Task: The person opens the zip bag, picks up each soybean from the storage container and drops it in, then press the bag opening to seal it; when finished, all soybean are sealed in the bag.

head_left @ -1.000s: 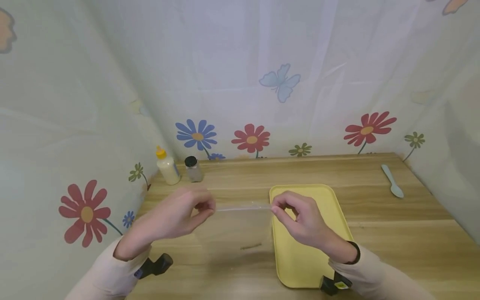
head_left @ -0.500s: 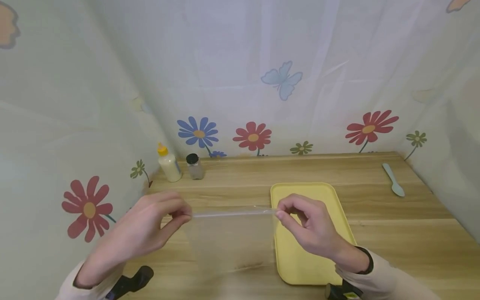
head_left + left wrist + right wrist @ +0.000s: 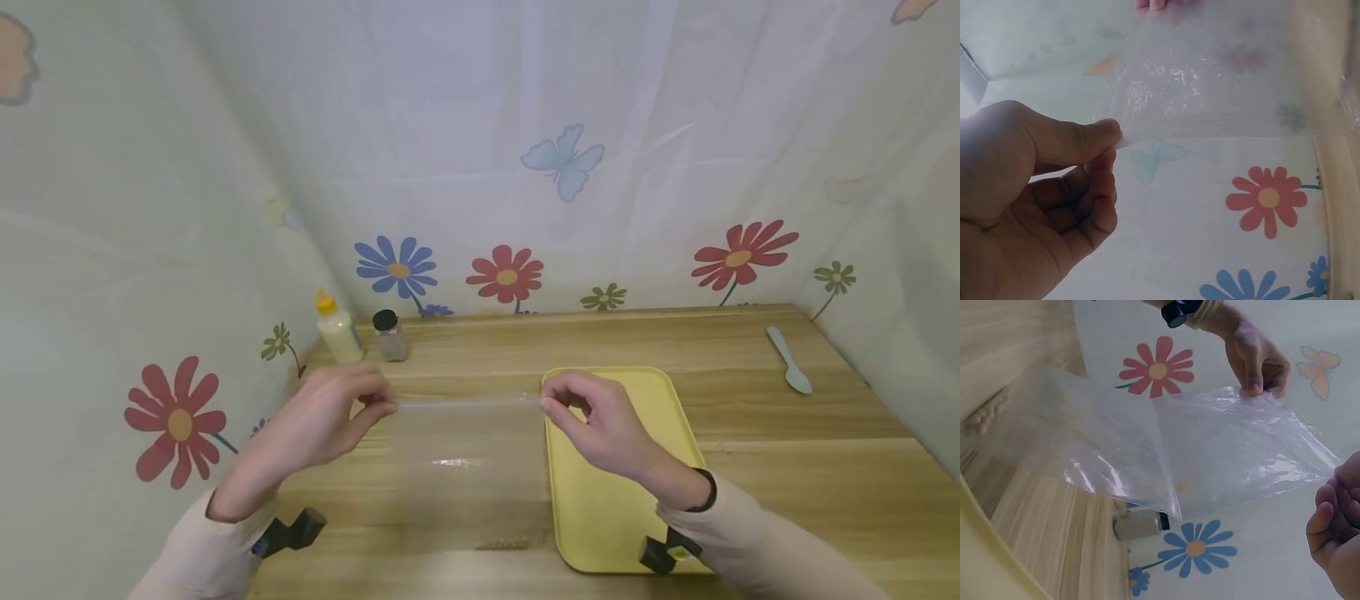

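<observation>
A clear plastic bag hangs between my two hands over the table, its whitish top edge drawn straight. My left hand pinches the upper left corner between thumb and fingers, as the left wrist view also shows. At the upper right corner, my right hand pinches the same edge in front of the yellow tray. In the right wrist view the bag looks flat and creased, with a fold or seam across it. A small row of beige bumps shows at its lower end.
At the back left stand a bottle of pale liquid with a yellow nozzle and a small black-lidded jar. A pale spoon lies at the far right. Flower-printed curtains border the wooden table.
My left hand moved outward to the left, pulling the bag's edge longer, then came slightly back and up. My right hand rose slightly in the last half second.
</observation>
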Demonstrator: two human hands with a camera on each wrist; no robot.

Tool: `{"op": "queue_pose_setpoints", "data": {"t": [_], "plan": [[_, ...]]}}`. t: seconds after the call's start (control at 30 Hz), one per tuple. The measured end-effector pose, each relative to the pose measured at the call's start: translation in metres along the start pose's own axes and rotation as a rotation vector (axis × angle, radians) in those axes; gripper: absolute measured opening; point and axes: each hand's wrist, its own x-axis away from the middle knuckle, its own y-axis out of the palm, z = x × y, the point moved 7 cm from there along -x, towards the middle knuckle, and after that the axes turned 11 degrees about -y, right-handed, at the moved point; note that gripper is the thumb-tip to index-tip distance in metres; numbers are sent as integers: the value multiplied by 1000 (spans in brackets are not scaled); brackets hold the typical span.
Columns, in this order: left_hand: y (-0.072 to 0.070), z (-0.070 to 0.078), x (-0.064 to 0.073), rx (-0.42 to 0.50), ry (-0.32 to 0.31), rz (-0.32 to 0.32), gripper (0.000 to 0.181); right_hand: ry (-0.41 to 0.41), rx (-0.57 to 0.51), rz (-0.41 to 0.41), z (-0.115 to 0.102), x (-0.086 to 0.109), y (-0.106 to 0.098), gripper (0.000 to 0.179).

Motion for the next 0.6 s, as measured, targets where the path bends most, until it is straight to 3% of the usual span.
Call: {"op": "queue_pose_setpoints", "data": {"t": [0.17, 0.33, 0.6], "plan": [[26, -24, -11, 6, -16, -14, 12, 1, 76, -8, 28, 3, 3, 15], [57, -47, -21, 25, -24, -47, 9, 72, 119, -29, 55, 10, 9, 10], [89, -65, -26, 101, 23, -50, 10, 170, 132, -75, 80, 21, 15, 4]]}}
